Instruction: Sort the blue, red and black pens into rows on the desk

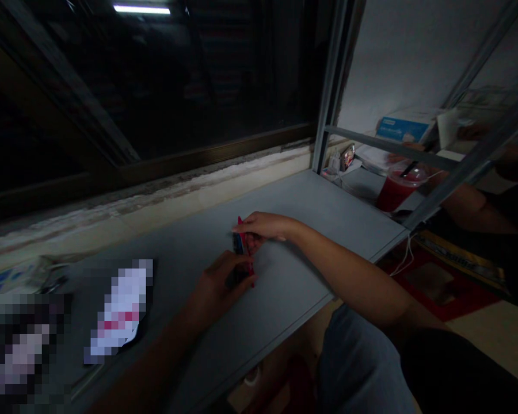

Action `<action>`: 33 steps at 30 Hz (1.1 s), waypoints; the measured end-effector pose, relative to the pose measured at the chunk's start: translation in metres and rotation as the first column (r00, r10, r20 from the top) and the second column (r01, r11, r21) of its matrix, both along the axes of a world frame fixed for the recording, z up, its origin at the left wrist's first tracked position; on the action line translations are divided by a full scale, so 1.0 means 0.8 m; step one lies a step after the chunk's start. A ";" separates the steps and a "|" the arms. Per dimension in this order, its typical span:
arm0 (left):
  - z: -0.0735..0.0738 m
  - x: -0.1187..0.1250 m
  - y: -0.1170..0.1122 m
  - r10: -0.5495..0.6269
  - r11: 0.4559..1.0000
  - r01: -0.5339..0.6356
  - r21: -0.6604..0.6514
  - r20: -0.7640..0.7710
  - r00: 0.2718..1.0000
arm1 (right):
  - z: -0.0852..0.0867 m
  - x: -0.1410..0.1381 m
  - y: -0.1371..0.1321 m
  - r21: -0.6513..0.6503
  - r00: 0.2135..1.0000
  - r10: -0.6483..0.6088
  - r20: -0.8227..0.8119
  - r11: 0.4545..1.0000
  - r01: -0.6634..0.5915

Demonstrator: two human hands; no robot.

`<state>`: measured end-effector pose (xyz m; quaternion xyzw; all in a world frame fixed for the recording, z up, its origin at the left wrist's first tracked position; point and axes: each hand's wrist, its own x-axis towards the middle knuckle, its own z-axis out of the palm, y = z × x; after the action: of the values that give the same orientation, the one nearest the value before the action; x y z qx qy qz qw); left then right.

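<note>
A dark window along the far edge of a grey metal worktop, with a flaking white sill between glass and top. Off to the right, beyond a metal shelf upright, a red drink in a clear lidded cup and a blue-and-white box. Toward the lower left, two pixelated packets, their print unreadable. Mid-worktop, a slim red-and-blue object, narrow and flat-looking, its long axis slanting from upper left to lower right, upper end toward the window. Both hands closed on it: right hand curled over the upper part, left hand around the lower part. Most of it hidden behind fingers; exact kind unclear, contact with the worktop impossible to make out.
</note>
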<state>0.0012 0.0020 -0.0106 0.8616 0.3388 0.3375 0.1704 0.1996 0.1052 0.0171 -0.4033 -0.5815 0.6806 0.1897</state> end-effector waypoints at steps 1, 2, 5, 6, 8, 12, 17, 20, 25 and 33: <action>-0.001 0.000 0.001 -0.005 1.000 0.005 0.000 -0.005 1.000 | 0.001 0.001 0.000 0.006 1.000 -0.001 0.001 1.000 0.001; -0.001 0.000 0.001 -0.007 1.000 0.007 0.001 -0.008 1.000 | 0.002 0.002 -0.001 0.012 1.000 -0.003 0.004 1.000 0.003; -0.002 0.000 0.003 -0.005 1.000 0.004 0.012 0.003 1.000 | 0.004 0.003 -0.001 0.025 1.000 0.001 0.021 1.000 -0.001; -0.002 0.000 0.003 -0.009 1.000 0.009 0.010 0.006 1.000 | 0.005 0.003 -0.002 0.027 1.000 0.004 0.025 1.000 -0.004; -0.002 -0.001 0.003 -0.022 1.000 0.022 -0.001 0.009 1.000 | 0.005 0.002 -0.002 0.033 0.999 0.011 0.031 0.999 -0.012; -0.003 -0.002 0.001 -0.024 0.999 0.024 -0.024 -0.002 1.000 | 0.008 0.002 -0.003 0.059 0.998 0.021 0.052 0.998 -0.024; -0.003 0.001 0.001 0.049 0.998 -0.051 -0.028 -0.053 0.997 | 0.019 0.022 0.008 0.210 0.970 -0.010 0.241 0.977 -0.042; 0.000 0.004 0.002 0.084 0.996 -0.082 0.020 -0.101 0.991 | 0.024 0.036 0.015 0.333 0.855 -0.007 0.518 0.923 -0.194; -0.001 0.006 0.007 0.170 0.985 -0.168 0.027 -0.171 0.970 | 0.028 0.039 0.007 0.442 0.572 -0.165 0.803 0.810 -0.386; -0.003 0.009 0.010 0.219 0.967 -0.246 -0.071 -0.269 0.938 | 0.030 0.001 -0.032 0.600 0.582 -0.269 0.767 0.622 -0.503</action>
<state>0.0087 0.0098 -0.0130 0.8419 0.4749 0.2219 0.1281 0.2004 0.0799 0.0407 -0.4963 -0.8606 0.1140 0.0072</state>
